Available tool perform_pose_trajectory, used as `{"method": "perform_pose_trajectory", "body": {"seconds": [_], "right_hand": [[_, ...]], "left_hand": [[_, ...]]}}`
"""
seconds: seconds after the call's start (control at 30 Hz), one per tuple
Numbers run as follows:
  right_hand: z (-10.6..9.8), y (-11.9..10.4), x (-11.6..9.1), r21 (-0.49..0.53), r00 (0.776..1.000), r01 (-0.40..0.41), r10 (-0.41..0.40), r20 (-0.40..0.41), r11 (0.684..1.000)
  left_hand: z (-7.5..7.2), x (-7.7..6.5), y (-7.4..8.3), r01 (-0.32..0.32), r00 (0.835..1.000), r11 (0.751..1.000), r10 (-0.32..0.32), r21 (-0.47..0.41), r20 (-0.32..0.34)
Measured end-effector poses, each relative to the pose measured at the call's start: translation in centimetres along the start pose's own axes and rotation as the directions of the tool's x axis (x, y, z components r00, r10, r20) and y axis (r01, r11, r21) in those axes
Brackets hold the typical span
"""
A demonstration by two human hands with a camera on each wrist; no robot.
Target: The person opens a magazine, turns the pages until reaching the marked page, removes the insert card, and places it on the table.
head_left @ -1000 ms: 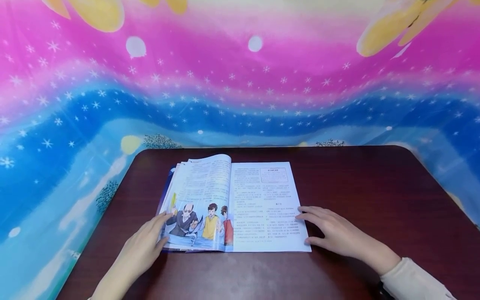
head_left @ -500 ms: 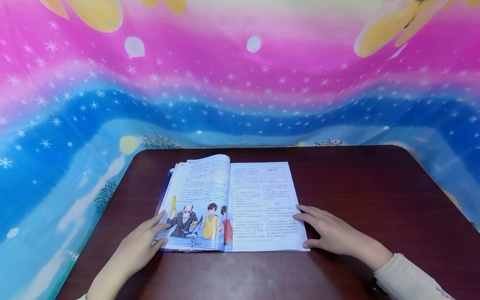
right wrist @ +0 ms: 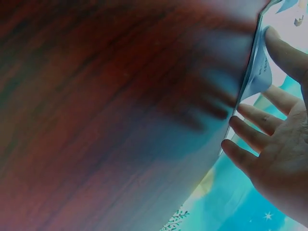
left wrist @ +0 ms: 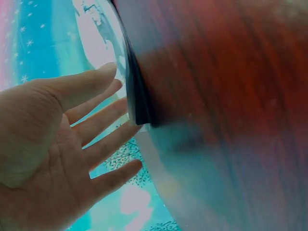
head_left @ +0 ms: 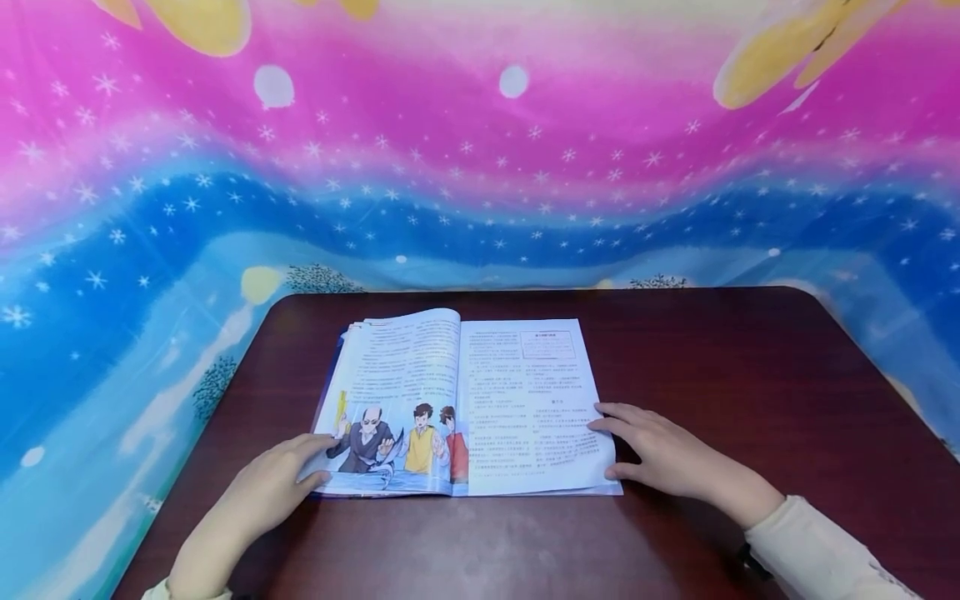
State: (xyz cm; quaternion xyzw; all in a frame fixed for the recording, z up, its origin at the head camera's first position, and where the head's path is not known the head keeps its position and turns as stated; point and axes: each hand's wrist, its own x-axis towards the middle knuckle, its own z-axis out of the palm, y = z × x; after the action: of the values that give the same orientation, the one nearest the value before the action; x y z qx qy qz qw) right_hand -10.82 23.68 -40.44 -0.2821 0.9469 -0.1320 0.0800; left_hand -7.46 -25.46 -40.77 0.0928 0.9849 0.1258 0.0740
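An open magazine [head_left: 498, 417] lies on the dark wooden table, text on its right page and a cartoon of several figures on the lower left page. My left hand [head_left: 262, 483] is at its left edge, thumb and fingers touching the page side; in the left wrist view the left hand [left wrist: 62, 139] has nearly straight, spread fingers. At the right edge my right hand [head_left: 667, 454] rests with fingers extended. The right wrist view shows the right hand [right wrist: 281, 130] with its thumb against a raised, curling page [right wrist: 260, 77] and fingertips at the magazine's edge.
The table [head_left: 750, 375] has rounded far corners and a glossy surface. Behind and around it hangs a pink and blue patterned cloth [head_left: 480, 175] with snowflakes. A pale sleeve [head_left: 821, 546] covers my right forearm.
The lower right page corner has lifted slightly at my right thumb. My left hand has slid a little outward along the left edge, its wrist bending more. The magazine stays open at the same pages.
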Motion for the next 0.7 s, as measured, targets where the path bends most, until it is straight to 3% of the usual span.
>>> {"method": "perform_pose_trajectory", "body": {"seconds": [0.37,0.7], "right_hand": [[-1.1,0.1,0.4,0.048,0.999,-0.032,0.034,-0.027,0.998],[-1.5,0.1,1.0,0.078,0.994,0.003,0.005,-0.108,0.997]], "left_hand": [[0.0,0.1,-0.7,0.033,0.999,0.999,-0.032,-0.023,0.027],[-0.1,0.3,-1.0,-0.001,1.000,0.999,0.001,-0.039,0.003]]}}
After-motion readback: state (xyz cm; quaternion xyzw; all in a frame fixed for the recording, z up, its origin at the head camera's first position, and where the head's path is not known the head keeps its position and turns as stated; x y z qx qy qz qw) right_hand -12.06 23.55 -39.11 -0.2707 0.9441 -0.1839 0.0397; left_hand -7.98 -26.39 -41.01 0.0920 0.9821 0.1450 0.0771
